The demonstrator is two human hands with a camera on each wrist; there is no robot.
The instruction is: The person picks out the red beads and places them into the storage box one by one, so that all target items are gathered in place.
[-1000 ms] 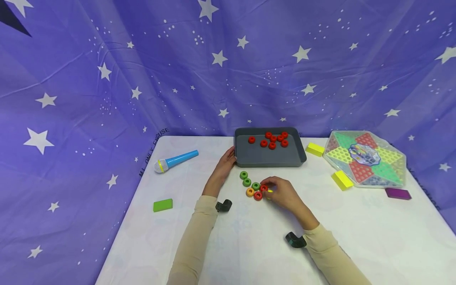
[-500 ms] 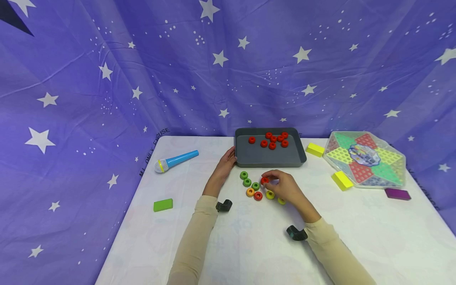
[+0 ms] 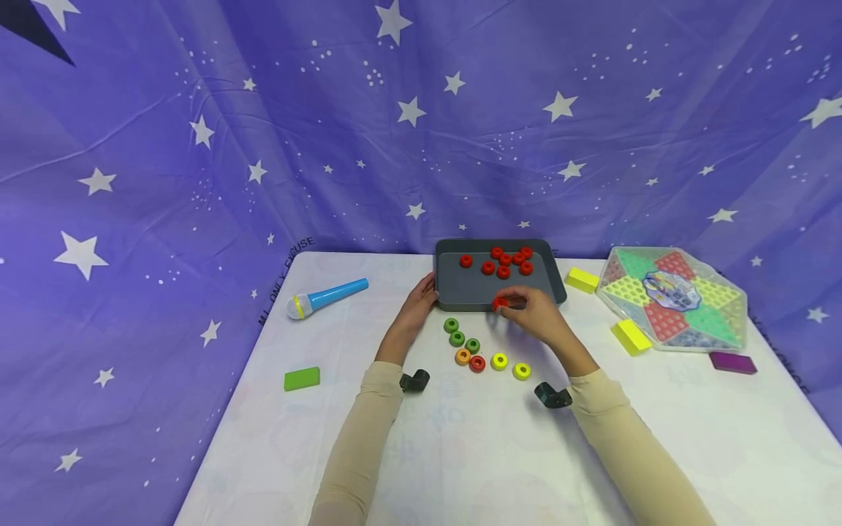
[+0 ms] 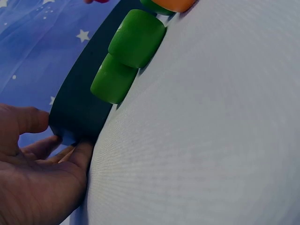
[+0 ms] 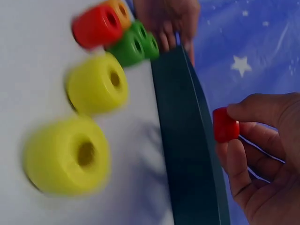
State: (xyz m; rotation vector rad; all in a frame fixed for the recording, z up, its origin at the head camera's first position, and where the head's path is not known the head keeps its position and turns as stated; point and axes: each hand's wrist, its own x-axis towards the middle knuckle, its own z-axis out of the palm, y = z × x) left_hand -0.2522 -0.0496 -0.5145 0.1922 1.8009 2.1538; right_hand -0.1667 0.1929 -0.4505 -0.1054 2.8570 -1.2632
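In the head view, my right hand [image 3: 534, 315] pinches a small red ring-shaped bead [image 5: 226, 125] between thumb and fingertips. It is held over the near wall of the dark grey tray [image 3: 460, 296]. My left hand [image 3: 416, 303] rests against the tray's left side, its fingers touching the wall near the corner [image 4: 77, 112]. Several red beads [image 3: 503, 272] lie inside the tray. In front of it on the table are several green beads [image 3: 457, 339], an orange bead [image 3: 463, 356], a red bead [image 3: 477, 364] and two yellow beads [image 3: 522, 371].
A toy microphone [image 3: 329, 296] and a green block [image 3: 302, 378] lie at left. To the right are two yellow blocks [image 3: 631, 337], a star-patterned game board [image 3: 674, 298] and a purple block [image 3: 733, 363]. A starry blue curtain [image 3: 368, 168] hangs behind the table.
My right hand has picked up a red bead from the group on the table and carried it forward to the tray's near wall. The left hand stays at the tray's side.
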